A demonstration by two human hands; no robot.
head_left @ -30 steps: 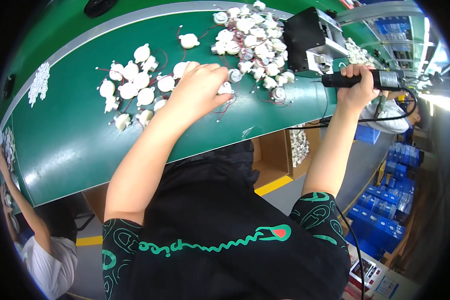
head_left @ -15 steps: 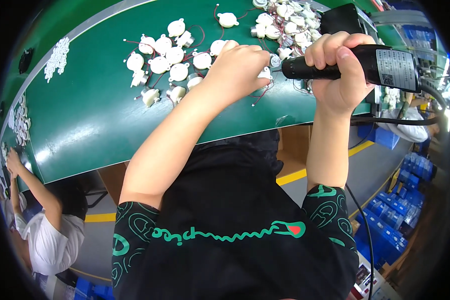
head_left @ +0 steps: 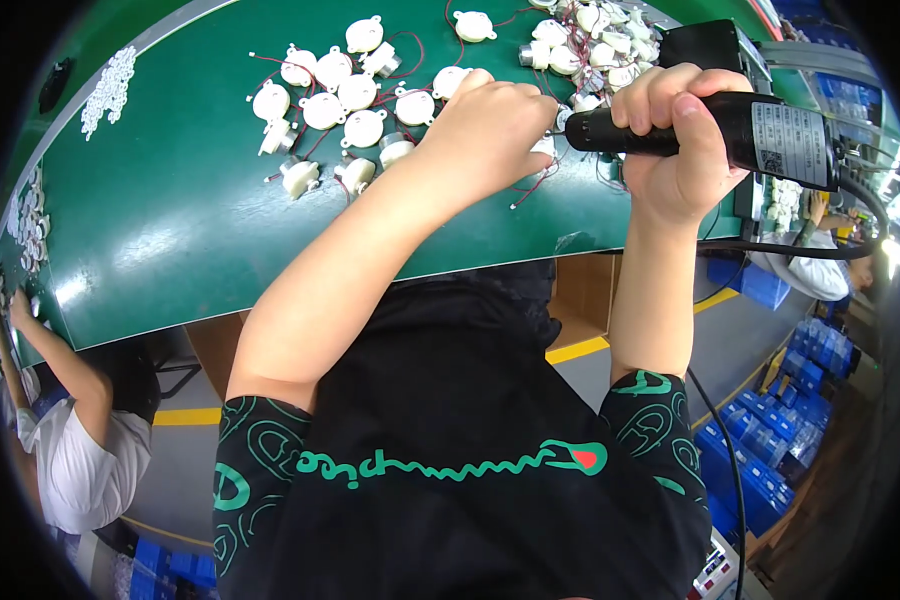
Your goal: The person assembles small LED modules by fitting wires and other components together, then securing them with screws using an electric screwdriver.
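My right hand is wrapped round a black electric screwdriver, held nearly level with its nose pointing left. Its tip comes up against a small white part at the fingers of my left hand. Those fingers are closed on the part, and most of it is hidden behind them. It resembles the white geared motors around it. Left of and beyond my left hand lie several white round geared motors with thin red and dark wires.
A denser heap of motors lies at the back right, beside a black box. Small white pieces are piled on the green table at far left. Another person works at the left; a black cable hangs at my right.
The gap between the screwdriver's nose and my left hand has narrowed, with less of the bit showing. The whole view has shifted slightly. Both hands keep their grips.
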